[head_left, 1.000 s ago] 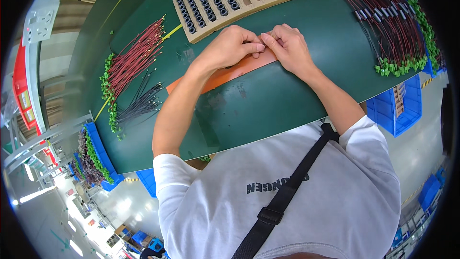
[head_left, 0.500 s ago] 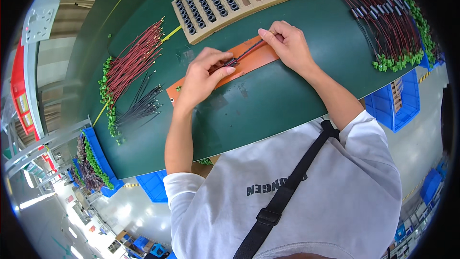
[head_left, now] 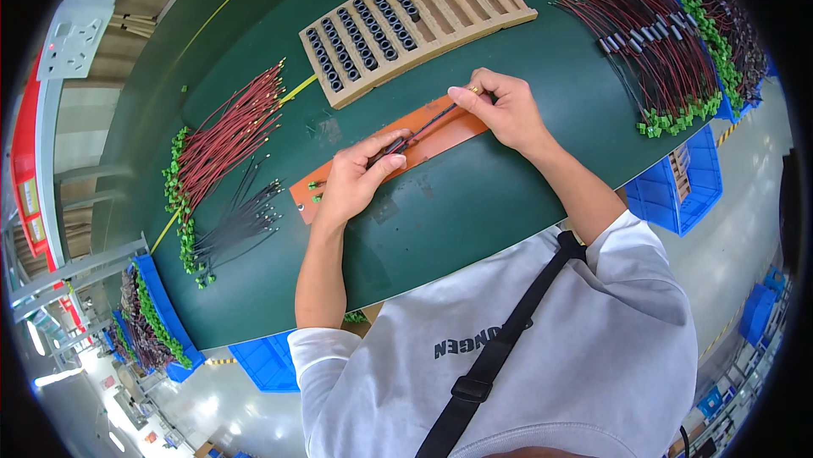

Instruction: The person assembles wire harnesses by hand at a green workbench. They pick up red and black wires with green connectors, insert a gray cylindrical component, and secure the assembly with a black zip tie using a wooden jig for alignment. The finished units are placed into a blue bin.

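Note:
My left hand (head_left: 360, 177) is closed around a small black cylinder (head_left: 395, 146) over an orange board (head_left: 449, 138). A red and a black wire (head_left: 432, 123) run taut from the cylinder up to my right hand (head_left: 500, 107). That hand pinches the far ends of the wires between thumb and fingers. Small green connectors (head_left: 316, 190) show on the board's left end, beside my left wrist. Part of the cylinder is hidden by my left fingers.
Beyond the board stands a wooden slotted tray (head_left: 360, 90) with rows of black cylinders. Red wires (head_left: 233, 136) and black wires (head_left: 246, 217) lie at left. Wires with fitted cylinders (head_left: 660, 60) lie at right. Blue bins (head_left: 677, 191) stand below the green table (head_left: 474, 212).
The view has shifted slightly. My left fingers have moved around the black cylinder, and the green connectors on the board's left end show more plainly. Both hands still hold the wires stretched.

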Motion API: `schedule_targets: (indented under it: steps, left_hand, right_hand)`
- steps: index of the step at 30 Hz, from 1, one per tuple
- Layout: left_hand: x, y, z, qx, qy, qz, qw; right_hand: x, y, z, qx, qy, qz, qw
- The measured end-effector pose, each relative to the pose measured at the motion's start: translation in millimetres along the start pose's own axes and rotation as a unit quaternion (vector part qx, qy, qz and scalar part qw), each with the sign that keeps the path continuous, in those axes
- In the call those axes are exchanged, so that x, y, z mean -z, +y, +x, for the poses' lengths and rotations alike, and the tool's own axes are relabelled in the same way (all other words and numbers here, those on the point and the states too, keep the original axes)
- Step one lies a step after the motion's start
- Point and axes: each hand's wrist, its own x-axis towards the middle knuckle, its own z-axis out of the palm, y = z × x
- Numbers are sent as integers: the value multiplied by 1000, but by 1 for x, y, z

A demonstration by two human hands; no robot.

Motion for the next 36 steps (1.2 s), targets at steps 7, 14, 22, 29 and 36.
schedule_targets:
  steps: [7,14,22,29,36]
  left_hand:
    - [-2,1,-1,16,15,-19,1000]
    - [-2,3,0,7,15,-6,1000]
    - [-7,10,2,58,33,22,998]
    - [-7,2,5,1,43,10,999]
    - [-8,4,1,20,49,15,999]
  right_hand:
    - [0,9,2,-33,-11,1,999]
    - [1,11,3,-31,-18,12,999]
    - [1,7,1,-7,-19,-3,1000]
    - [-1,6,0,22,-20,9,1000]
    - [1,7,-1,28,-14,9,999]
